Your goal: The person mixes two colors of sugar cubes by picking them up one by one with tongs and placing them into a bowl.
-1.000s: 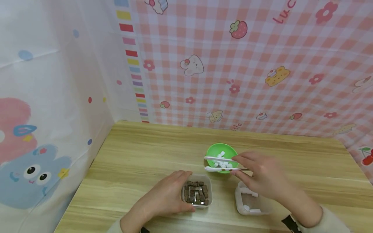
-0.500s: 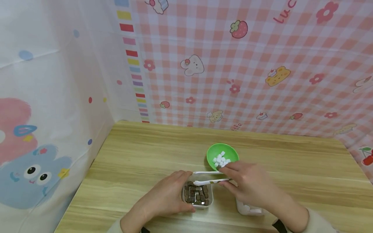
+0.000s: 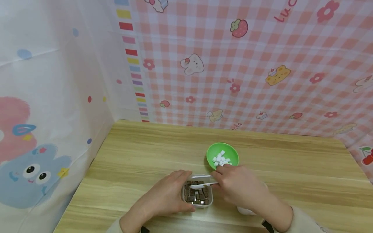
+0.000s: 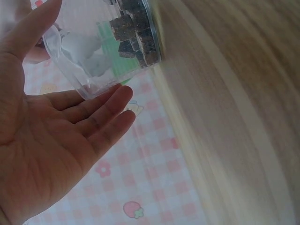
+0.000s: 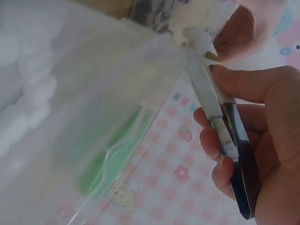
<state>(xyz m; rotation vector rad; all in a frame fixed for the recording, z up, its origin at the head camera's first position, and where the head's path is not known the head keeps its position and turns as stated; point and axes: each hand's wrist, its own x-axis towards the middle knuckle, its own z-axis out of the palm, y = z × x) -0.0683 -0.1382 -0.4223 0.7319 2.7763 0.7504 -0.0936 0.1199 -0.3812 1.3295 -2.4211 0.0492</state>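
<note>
My left hand [image 3: 167, 194] holds a small clear plastic container [image 3: 210, 203] from its left side, thumb at the near side and fingers at the far side. Several dark brown cubes [image 3: 201, 195] lie in it, and the left wrist view shows them through the clear wall. In my right hand [image 3: 244, 186] is a pair of tongs [image 5: 208, 91] with white tips and a dark metal handle end. The tips, spread apart, reach over the brown cubes with nothing seen between them. A green bowl [image 3: 214, 150] with several white cubes [image 3: 219, 158] stands just behind.
A second plastic container [image 3: 245, 211] stands at the right, mostly hidden under my right hand; white pieces show through its wall in the right wrist view. The wood-grain table [image 3: 151, 145] ends at a pink checked cloth [image 3: 215, 90] behind and a white cloth on the left.
My right hand has moved the tongs from above the green bowl leftward and nearer to me, over the brown cubes. The left hand and its container have stayed in place.
</note>
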